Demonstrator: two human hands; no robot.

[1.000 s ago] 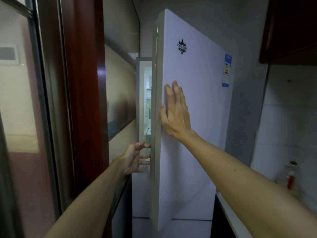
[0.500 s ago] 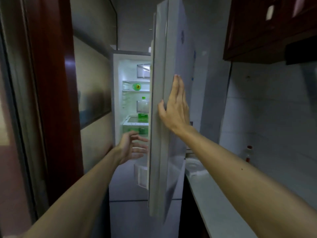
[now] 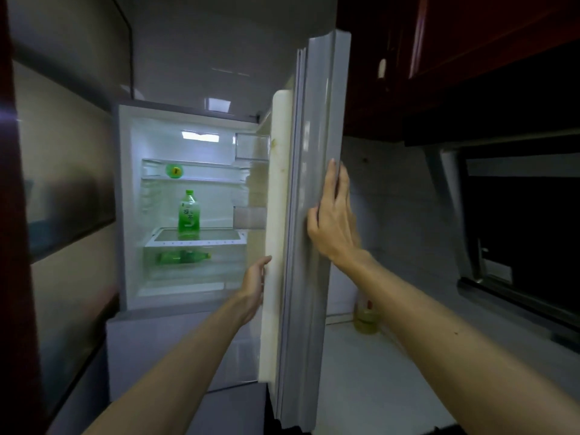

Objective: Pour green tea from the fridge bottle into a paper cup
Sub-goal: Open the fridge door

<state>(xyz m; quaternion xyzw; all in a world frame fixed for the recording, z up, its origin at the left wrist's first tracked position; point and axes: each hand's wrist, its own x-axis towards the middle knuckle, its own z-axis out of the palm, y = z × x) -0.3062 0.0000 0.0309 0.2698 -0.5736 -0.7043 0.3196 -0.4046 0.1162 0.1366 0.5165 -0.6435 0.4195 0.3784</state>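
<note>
Two grips on the fridge door, nothing held: left grip pressed open-palmed against the inner edge, right grip flat, fingers straight, on the outer face. Green tea bottle upright on the middle shelf, long axis vertical, ahead and left of the left grip, well apart from it. Judged the nearer one for a reach inside. Second bottle lying in the drawer below. No paper cup in sight.

The fridge door has swung wide — left hand now touches its inner edge.
</note>
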